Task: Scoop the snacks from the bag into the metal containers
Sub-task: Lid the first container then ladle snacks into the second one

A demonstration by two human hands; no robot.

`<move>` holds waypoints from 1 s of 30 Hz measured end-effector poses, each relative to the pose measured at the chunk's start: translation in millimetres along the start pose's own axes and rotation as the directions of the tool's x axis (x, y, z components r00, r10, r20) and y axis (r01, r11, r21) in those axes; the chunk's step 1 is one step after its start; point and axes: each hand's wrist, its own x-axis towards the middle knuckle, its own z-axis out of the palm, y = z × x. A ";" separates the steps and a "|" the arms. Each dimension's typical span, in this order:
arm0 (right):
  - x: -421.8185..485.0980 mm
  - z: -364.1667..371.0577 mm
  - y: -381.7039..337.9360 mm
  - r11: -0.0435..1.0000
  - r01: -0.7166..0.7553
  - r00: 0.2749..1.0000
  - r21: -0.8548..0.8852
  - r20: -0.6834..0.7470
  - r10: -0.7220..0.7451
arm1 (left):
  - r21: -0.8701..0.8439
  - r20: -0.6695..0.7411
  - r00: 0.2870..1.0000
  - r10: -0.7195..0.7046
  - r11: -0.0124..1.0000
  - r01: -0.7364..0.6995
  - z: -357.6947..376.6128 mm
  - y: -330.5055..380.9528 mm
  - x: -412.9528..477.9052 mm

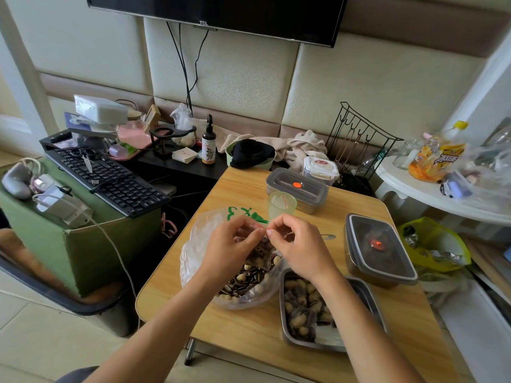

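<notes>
bag (197,244) of seeds and peanuts sits on the tabletop (249,333), just beside the open metal container (281,313). thin clear film: soft, slippery, probably tears if yanked, so best gripped at the mouth's rim. left hand (232,241) and right hand (296,244) are both curled, fingertips pinching the film at the mouth, nearly touching each other.

The bag (201,239) is clear plastic with green print. Its seeds (235,286) are striped black and white, and the peanuts (243,276) are pale tan. The cup (282,203) is translucent pale green. The far lid (284,179) and near lid (392,252) are grey, each with an orange-red dot. The table (249,327) shows light wood grain — keyboard (110,178) black, box (110,244) green.
</notes>
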 end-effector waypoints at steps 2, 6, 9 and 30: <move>-0.4 1.0 -0.1 1.000 -0.004 1.000 -0.015 0.004 0.004 | 0.020 -0.008 1.000 0.008 1.000 -0.008 1.1 -0.3 -0.9; 0.0 3.9 0.2 0.999 0.003 1.000 -0.052 0.002 -0.003 | 0.027 -0.020 1.000 -0.010 1.000 0.010 1.1 -2.3 -0.3; 1.0 4.0 -0.6 1.000 0.001 1.000 -0.002 -0.027 -0.001 | -0.019 -0.019 1.000 -0.016 1.000 0.016 1.8 0.2 -1.2; 2.1 1.5 1.6 0.999 0.020 1.000 0.036 -0.004 -0.020 | -0.019 -0.004 1.000 -0.016 1.000 0.016 0.2 0.9 -0.2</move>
